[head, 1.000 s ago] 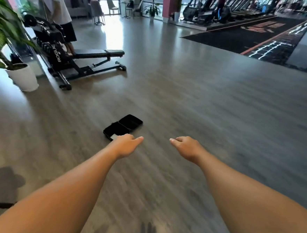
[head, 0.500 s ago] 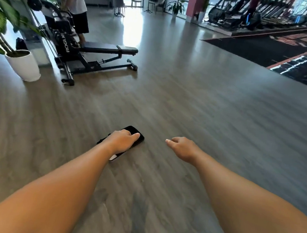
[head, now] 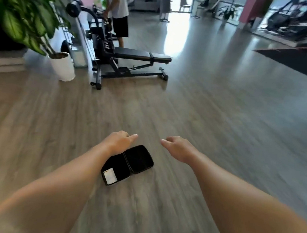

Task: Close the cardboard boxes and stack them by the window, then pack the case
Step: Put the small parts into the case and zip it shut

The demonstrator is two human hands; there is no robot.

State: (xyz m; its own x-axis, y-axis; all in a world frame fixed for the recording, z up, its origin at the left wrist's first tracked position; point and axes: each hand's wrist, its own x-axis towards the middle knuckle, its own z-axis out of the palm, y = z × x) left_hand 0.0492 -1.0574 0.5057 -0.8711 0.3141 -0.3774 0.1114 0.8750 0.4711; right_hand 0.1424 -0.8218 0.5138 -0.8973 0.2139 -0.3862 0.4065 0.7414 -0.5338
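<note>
A: Nearest to us, what are the hands doing?

B: Both are stretched out ahead with nothing in them. The left hand (head: pixel 119 142) has loosely curled fingers and a thumb pointing forward, its grip on nothing; the right hand (head: pixel 178 147) looks the same, fingers loose and empty. The two are apart from each other.

A: And the case?

B: The case (head: pixel 128 165) lies spread open on the floor (head: pixel 220 139), both black halves facing up, and the left wrist crosses in front of its near-left half. A white card (head: pixel 110 176) sits in that half. I judge the packing step is about to begin, with no cardboard boxes in view.

A: How should it be done well?

B: Crouch low and steady one half with the left hand. Load with the right, keeping things inside the rim. Nothing to pack shows here, so the contents must be found first. Fold the free half over the hinge only once everything sits flat, or the edge may not meet.

A: The floor itself?

B: Grey wood-look planks, smooth and somewhat glossy, so the case could slide if pushed sideways.

A: Farther off?

B: A weight bench (head: pixel 134 60) stands well beyond, beside a potted plant (head: pixel 25 16) in a white pot. A person (head: pixel 118 10) stands behind the bench. Bright glass doors and exercise machines lie at the back.
</note>
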